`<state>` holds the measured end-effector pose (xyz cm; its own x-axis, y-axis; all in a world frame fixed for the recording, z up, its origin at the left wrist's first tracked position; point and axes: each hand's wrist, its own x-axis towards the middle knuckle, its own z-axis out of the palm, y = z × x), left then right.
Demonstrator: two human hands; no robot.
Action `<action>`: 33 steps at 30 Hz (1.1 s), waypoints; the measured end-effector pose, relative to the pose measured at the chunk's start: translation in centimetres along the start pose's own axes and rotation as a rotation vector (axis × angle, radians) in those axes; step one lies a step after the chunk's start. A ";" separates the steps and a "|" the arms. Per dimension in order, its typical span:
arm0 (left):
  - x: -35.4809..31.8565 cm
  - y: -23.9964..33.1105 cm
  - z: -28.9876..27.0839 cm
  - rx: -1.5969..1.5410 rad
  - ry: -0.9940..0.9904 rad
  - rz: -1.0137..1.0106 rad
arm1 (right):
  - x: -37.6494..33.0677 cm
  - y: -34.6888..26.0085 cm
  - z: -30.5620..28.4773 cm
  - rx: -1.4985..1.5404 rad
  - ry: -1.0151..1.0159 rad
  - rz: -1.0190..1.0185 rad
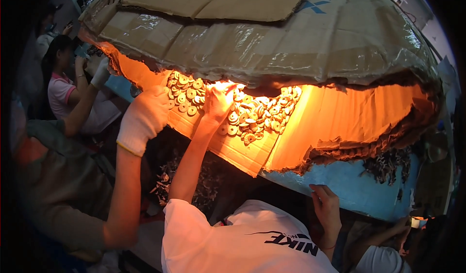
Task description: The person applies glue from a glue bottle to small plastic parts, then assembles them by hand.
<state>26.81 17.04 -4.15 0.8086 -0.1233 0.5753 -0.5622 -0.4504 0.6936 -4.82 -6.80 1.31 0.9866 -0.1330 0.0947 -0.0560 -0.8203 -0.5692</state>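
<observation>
My left hand (218, 100) reaches under the edge of a cardboard cover (262, 54). It rests among many small round discs with centre holes (252, 117), piled on a cardboard sheet (240, 157). Its fingers look curled closed; glare hides the fingertips and whatever they hold. Low on the right, my right hand (327, 210) is raised near the blue tabletop edge, fingers partly extended, thumb apart, nothing visible in it. Just left of my left hand, a co-worker's white-gloved hand (145, 117) touches the left side of the pile.
Bright orange light shines from beneath the taped cover, whose lower edge is ragged. Dark shreds (388, 165) lie on the blue tabletop (335, 181); more shreds (189, 181) are below the left arm. Co-workers sit close at left and lower right.
</observation>
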 end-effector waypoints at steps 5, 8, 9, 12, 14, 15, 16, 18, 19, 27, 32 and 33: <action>-0.8 -1.1 0.5 0.168 0.020 0.243 | 0.2 -0.1 0.2 0.014 -0.020 -0.011; -2.1 3.3 0.9 0.298 -0.229 0.325 | 0.1 0.5 0.3 0.007 -0.006 -0.017; -2.1 4.7 0.7 0.284 -0.307 0.415 | 0.0 0.6 0.3 -0.002 0.005 -0.041; -2.4 5.0 0.9 0.429 -0.264 0.703 | -0.1 0.0 0.2 0.000 -0.005 -0.046; -2.1 4.3 0.9 0.383 -0.314 0.596 | -0.2 0.1 0.2 -0.005 -0.010 -0.039; -1.7 4.1 1.0 0.329 -0.209 0.640 | -0.3 0.2 0.2 -0.011 -0.017 -0.032; -1.4 3.5 1.5 0.329 -0.208 0.642 | -0.4 0.2 0.2 -0.012 -0.015 -0.033; -1.3 1.9 2.6 0.456 -0.282 0.537 | -0.5 0.2 0.2 -0.008 -0.017 -0.023; -0.3 2.4 3.5 0.492 -0.246 0.562 | -0.6 0.3 0.2 -0.010 -0.017 -0.020; 2.2 -1.0 2.0 0.422 -0.063 0.494 | -1.5 0.9 -0.1 -0.041 -0.001 -0.025; 0.1 0.6 2.5 0.637 -0.395 0.041 | -1.3 1.2 0.3 -0.040 -0.001 -0.013; -0.9 2.3 2.4 0.850 -0.319 0.146 | -1.3 1.3 0.2 -0.035 -0.002 -0.022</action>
<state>25.20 14.01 -4.08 0.8201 -0.4117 0.3975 -0.4483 -0.8939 -0.0011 -6.14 -7.54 0.26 0.9880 -0.1132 0.1050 -0.0394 -0.8423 -0.5376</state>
